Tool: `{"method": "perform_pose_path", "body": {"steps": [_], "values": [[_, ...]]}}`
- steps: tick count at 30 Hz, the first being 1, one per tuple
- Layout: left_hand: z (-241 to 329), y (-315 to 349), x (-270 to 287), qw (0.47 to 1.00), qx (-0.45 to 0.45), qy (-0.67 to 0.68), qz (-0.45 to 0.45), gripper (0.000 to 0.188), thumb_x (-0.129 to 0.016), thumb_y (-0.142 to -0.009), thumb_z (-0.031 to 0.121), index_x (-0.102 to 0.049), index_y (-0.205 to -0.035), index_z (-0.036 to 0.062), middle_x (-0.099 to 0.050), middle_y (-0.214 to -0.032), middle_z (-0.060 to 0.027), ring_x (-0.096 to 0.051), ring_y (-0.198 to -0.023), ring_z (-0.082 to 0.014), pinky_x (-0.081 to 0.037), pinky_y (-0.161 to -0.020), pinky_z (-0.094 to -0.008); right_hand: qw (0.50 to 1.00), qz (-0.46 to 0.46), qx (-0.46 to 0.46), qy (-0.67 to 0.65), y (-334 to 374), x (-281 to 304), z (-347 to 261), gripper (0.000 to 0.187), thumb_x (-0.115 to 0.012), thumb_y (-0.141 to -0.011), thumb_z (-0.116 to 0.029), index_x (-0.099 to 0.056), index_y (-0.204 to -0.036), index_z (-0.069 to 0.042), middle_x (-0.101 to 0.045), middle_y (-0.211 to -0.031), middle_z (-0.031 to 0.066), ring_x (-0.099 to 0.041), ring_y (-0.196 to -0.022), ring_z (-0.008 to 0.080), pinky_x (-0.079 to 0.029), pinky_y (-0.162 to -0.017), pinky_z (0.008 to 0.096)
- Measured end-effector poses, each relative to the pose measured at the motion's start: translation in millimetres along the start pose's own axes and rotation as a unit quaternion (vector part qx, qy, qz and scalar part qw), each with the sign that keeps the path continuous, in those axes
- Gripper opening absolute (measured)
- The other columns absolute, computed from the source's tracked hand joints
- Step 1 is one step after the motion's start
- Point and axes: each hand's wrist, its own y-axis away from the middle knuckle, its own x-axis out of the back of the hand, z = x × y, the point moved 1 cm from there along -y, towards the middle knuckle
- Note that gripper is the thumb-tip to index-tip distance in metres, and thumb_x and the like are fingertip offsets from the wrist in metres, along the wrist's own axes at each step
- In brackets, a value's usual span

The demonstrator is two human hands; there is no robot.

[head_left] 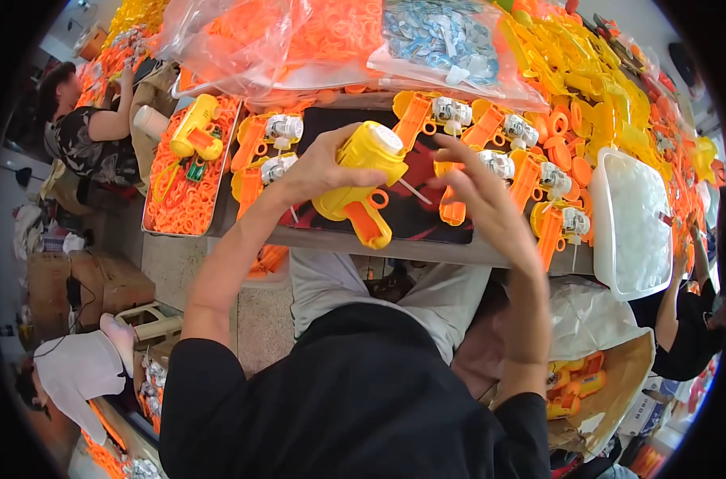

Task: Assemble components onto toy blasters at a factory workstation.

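Over the dark mat [435, 227] on the table, my left hand [323, 168] grips a yellow toy gun [359, 180]. It has an orange handle pointing down toward me, an orange trigger ring and a white round end. To its right my right hand [487, 191] is held up with its fingers apart and nothing visible in them. A thin pale stick or tube shows between the hands; what it belongs to I cannot tell. Several open toy gun halves [484, 128], orange inside and fitted with white mechanisms, lie left and right of the mat.
A tray [234, 172] of orange rings stands left, with a yellow toy gun [195, 132] on top. Bagged orange and blue parts [439, 40] and yellow parts [595, 80] are piled behind. A white tub [630, 223] stands right, above a sack [618, 383] of toy guns. Other people work nearby.
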Motion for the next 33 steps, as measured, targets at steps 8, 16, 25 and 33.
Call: {"method": "perform_pose_path", "body": {"steps": [8,16,25,33], "values": [[-43.4,-2.0,29.4,0.962,0.072,0.253,-0.07,0.07,-0.07,-0.089,0.045,-0.049,-0.139,0.0009,-0.064,-0.127,-0.0181,-0.068,-0.104,-0.0232,-0.059,-0.088,-0.0371,0.92,-0.032,-0.154,-0.36,-3.0,-113.2,69.8,0.072,-0.025,-0.107,-0.056,-0.027,-0.154,-0.001,-0.047,-0.146,0.0187,-0.057,-0.127,0.0304,-0.051,-0.101,0.0451],[-55.8,-2.3,28.1,0.966,-0.038,0.246,-0.066,0.077,-0.076,-0.085,0.043,-0.047,-0.144,0.0022,-0.056,-0.142,-0.0161,-0.058,-0.125,-0.0219,-0.05,-0.104,-0.0375,0.877,-0.019,-0.134,-0.461,11.0,-136.0,65.1,0.062,-0.054,-0.105,-0.031,-0.029,-0.153,-0.001,-0.062,-0.13,0.019,-0.068,-0.11,0.0307,-0.057,-0.091,0.0371],[-54.4,-2.8,34.4,0.989,-0.036,0.111,-0.092,0.087,-0.083,-0.074,0.011,-0.041,-0.15,0.0063,-0.057,-0.141,-0.0101,-0.056,-0.128,-0.0191,-0.042,-0.112,-0.0369,0.889,0.011,-0.127,-0.441,14.8,-139.9,71.3,0.065,-0.058,-0.103,-0.025,-0.026,-0.154,-0.001,-0.063,-0.125,0.0183,-0.068,-0.107,0.0281,-0.058,-0.087,0.0355],[-20.7,1.5,27.2,0.99,0.01,-0.029,-0.141,0.088,-0.079,-0.072,0.004,-0.04,-0.151,0.0102,-0.059,-0.133,-0.0046,-0.055,-0.122,-0.014,-0.045,-0.107,-0.0332,0.935,0.044,-0.121,-0.329,6.0,-119.9,85.4,0.074,-0.03,-0.106,-0.058,-0.023,-0.156,-0.004,-0.05,-0.141,0.0202,-0.064,-0.114,0.0297,-0.053,-0.095,0.0414]]}}
